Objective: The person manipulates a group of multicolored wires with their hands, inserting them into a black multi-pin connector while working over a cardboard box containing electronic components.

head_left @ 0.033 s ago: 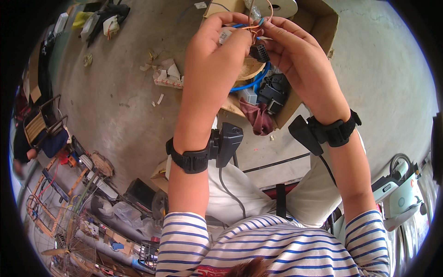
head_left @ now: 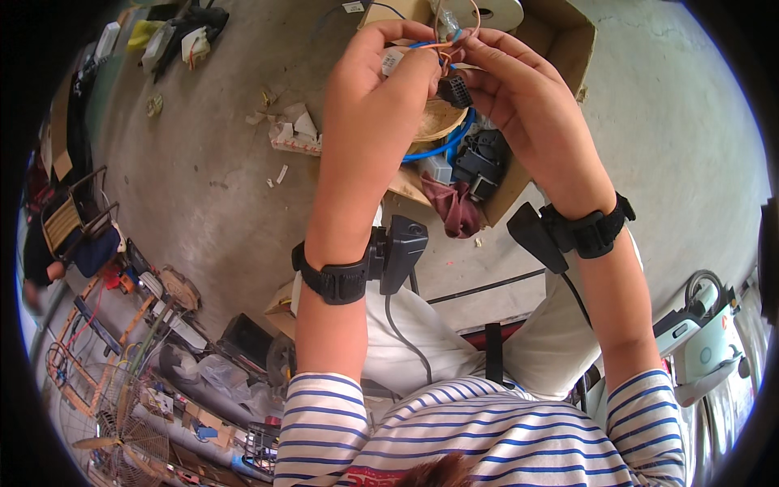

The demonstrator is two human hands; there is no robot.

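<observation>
Both of my hands are raised over an open cardboard box at the top of the view. My left hand (head_left: 380,85) is closed on a bundle of thin wires (head_left: 445,55), orange, copper-coloured and blue. A white label (head_left: 392,62) shows between its thumb and fingers. Opposite it, my right hand (head_left: 523,101) pinches the same wires between thumb and forefinger, close to a light blue bit. Below the pinch hangs a black multi-hole connector (head_left: 455,91), between the two hands. The fingertips partly hide where the wires run.
The cardboard box (head_left: 568,50) holds a white spool (head_left: 493,15), a blue cable (head_left: 442,149), black plastic parts (head_left: 480,158) and a maroon cloth (head_left: 454,207). Torn paper scraps (head_left: 296,130) lie on the floor. A wire-cage fan (head_left: 122,438) and clutter fill the lower left; a person sits at far left.
The wires and the white label have shifted very slightly between my fingers. My arms stay in place.
</observation>
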